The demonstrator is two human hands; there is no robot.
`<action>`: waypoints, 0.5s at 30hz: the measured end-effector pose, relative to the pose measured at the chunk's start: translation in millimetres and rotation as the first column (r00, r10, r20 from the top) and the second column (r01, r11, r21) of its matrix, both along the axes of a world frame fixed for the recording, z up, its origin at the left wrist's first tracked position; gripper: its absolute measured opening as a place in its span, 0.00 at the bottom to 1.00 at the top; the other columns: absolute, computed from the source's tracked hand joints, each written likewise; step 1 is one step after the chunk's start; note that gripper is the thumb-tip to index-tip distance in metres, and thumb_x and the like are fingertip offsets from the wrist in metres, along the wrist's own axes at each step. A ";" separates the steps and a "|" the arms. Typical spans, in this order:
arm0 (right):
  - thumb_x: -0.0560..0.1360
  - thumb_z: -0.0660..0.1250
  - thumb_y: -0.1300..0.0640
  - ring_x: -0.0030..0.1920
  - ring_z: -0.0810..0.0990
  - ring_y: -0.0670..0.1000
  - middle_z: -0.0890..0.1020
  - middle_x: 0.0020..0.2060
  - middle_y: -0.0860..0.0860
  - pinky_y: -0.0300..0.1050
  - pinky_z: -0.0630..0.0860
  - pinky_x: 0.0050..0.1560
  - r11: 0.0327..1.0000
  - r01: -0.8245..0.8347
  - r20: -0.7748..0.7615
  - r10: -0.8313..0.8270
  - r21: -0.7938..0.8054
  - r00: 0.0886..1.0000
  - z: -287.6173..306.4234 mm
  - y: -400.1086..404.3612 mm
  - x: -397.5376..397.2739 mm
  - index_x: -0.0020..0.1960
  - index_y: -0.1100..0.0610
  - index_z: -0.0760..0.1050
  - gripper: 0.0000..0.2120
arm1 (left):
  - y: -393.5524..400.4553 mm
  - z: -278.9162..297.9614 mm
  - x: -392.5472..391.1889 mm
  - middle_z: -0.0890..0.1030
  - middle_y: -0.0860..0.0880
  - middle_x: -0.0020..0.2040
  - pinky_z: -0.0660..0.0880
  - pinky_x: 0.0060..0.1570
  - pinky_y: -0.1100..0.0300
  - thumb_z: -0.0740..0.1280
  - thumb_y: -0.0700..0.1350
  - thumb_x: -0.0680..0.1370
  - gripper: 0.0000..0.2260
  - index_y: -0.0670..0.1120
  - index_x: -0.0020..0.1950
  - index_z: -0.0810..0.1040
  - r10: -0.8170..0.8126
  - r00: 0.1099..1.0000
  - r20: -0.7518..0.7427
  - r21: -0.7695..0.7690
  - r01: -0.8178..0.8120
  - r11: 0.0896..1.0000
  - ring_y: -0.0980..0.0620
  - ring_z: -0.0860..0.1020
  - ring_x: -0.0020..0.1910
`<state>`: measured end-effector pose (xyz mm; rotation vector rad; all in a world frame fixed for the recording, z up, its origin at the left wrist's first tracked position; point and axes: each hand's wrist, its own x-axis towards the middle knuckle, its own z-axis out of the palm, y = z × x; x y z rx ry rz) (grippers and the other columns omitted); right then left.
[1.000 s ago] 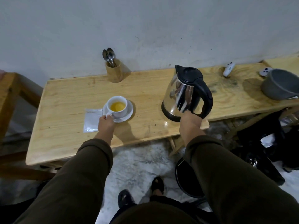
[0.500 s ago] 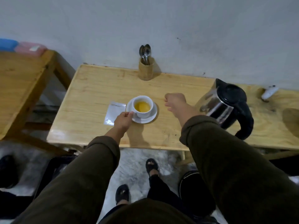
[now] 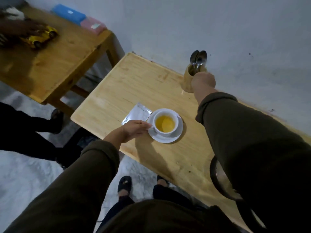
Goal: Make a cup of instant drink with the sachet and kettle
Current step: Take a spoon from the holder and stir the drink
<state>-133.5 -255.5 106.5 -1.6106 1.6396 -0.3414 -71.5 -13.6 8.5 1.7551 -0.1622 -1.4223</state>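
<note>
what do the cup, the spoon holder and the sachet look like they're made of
Cup: likely glazed ceramic, white and smooth with a soft sheen, like its saucer.
Spoon holder: looks like wood or bamboo, matte tan, a plain cylinder.
Sachet: appears foil or metallised plastic, silvery, creased, reflective.

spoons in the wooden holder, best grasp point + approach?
Judging from this view: pinch a spoon on the neck just below its bowl, coming from above. The spoons stand bowl-up in the wooden holder, handles buried inside, with the wall close behind, so only the top is free. The right hand is already at the rim; its fingers aren't visible.
</note>
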 end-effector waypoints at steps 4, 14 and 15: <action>0.79 0.55 0.52 0.61 0.72 0.56 0.72 0.62 0.54 0.47 0.69 0.59 0.999 -0.014 -0.065 0.012 -0.036 0.998 -11.5 -13.0 6.6 0.61 0.51 0.75 0.15 | -2.8 -0.4 0.0 0.78 0.50 0.44 0.74 0.49 0.64 0.65 0.40 0.78 0.03 0.47 0.45 0.76 0.049 0.999 -0.003 0.028 -0.049 0.998 0.55 0.76 0.43; 0.74 0.58 0.45 0.62 0.69 0.58 0.70 0.63 0.55 0.55 0.65 0.67 0.998 -0.056 -0.213 0.054 0.000 0.976 -34.9 -39.5 23.6 0.62 0.53 0.72 0.20 | -5.9 -1.8 3.1 0.81 0.49 0.46 0.78 0.40 0.73 0.66 0.41 0.78 0.02 0.46 0.48 0.79 0.143 0.982 -0.121 0.087 -0.133 0.987 0.57 0.79 0.46; 0.73 0.57 0.44 0.62 0.68 0.58 0.71 0.63 0.55 0.55 0.65 0.67 0.996 -0.089 -0.211 0.088 0.005 0.974 -38.1 -42.8 23.8 0.62 0.53 0.72 0.21 | -6.5 -0.4 2.4 0.80 0.50 0.45 0.78 0.39 0.74 0.66 0.42 0.78 0.02 0.46 0.48 0.78 0.147 0.982 -0.117 0.093 -0.136 0.986 0.58 0.79 0.45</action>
